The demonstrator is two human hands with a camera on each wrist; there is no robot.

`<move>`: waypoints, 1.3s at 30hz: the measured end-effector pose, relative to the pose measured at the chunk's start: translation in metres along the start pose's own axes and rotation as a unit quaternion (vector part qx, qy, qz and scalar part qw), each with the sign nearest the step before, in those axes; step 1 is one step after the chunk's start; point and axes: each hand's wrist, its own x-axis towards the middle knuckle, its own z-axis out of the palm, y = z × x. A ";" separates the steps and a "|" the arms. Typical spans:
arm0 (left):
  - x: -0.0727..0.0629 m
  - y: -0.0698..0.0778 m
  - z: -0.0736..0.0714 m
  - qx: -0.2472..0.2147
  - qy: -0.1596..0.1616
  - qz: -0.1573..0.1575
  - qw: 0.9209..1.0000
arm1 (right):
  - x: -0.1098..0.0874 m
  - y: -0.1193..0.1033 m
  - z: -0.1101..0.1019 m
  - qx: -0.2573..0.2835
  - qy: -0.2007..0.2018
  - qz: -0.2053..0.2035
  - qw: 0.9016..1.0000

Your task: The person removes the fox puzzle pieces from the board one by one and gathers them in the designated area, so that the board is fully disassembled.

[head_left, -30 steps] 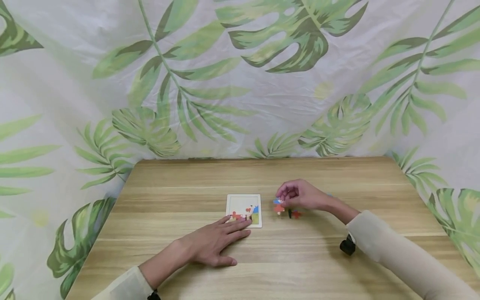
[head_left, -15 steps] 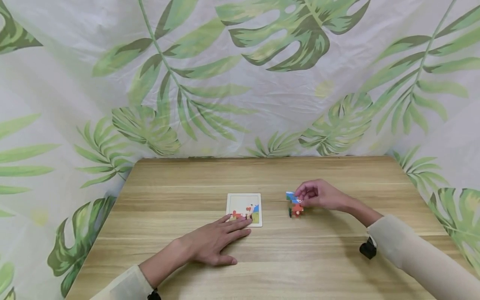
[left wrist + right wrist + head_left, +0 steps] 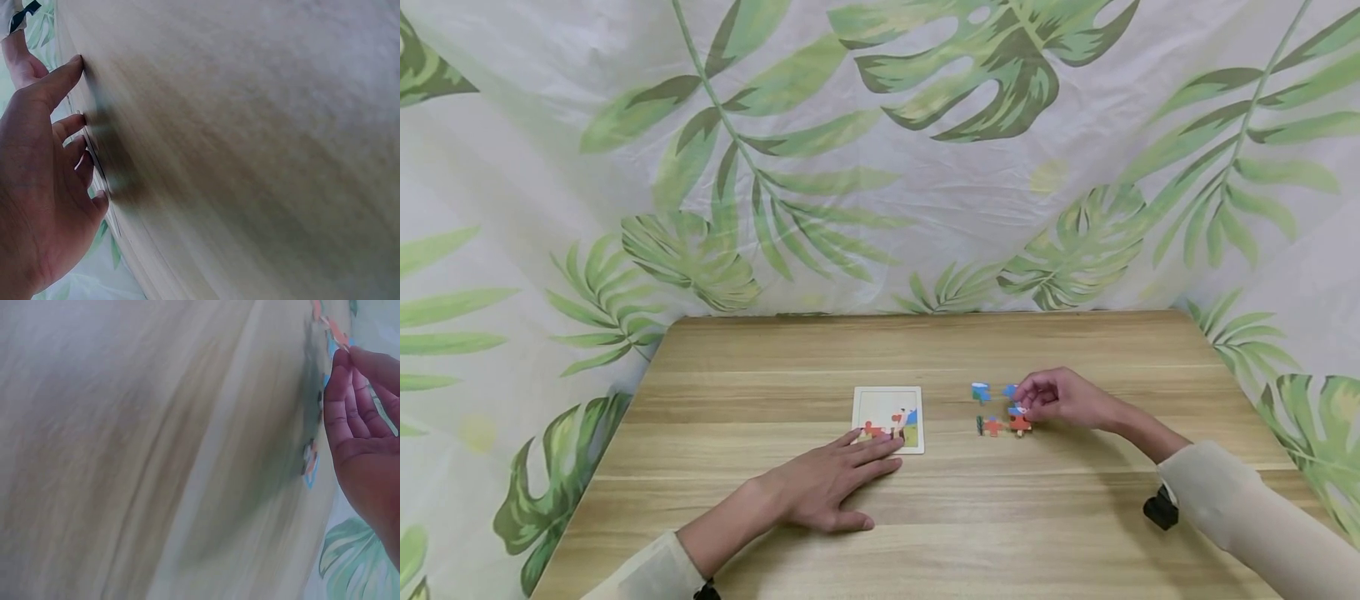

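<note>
Jigsaw piece [image 3: 1019, 422], pinched in my right hand [image 3: 1067, 399], is right of the puzzle board [image 3: 877, 407]; my outstretched left hand [image 3: 831, 485] lies over the board's near side. I'd better pinch edges lightly.

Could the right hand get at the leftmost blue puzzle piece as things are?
Probably yes: the leftmost blue puzzle piece lies close to the right hand, with nothing covering it. However, that hand already pinches a red-and-blue puzzle piece, so it would likely need to let go first.
</note>
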 end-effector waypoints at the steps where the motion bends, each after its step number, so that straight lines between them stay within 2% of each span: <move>1: 0.000 0.000 0.000 0.000 0.000 0.000 1.000 | -0.001 0.001 0.000 -0.002 0.001 0.003 1.000; 16: -0.001 0.000 0.001 0.000 0.005 0.003 1.000 | -0.009 0.004 0.004 -0.048 0.000 -0.005 0.999; 25: -0.001 -0.001 0.002 0.005 0.012 0.003 1.000 | -0.007 0.005 0.007 -0.114 0.008 -0.026 0.993; 32: -0.001 0.000 0.002 0.002 0.015 0.009 1.000 | -0.005 0.008 0.008 -0.128 0.010 -0.017 0.992; 39: -0.001 0.000 0.000 0.014 0.011 0.007 1.000 | -0.004 0.006 0.011 -0.149 0.024 -0.035 0.988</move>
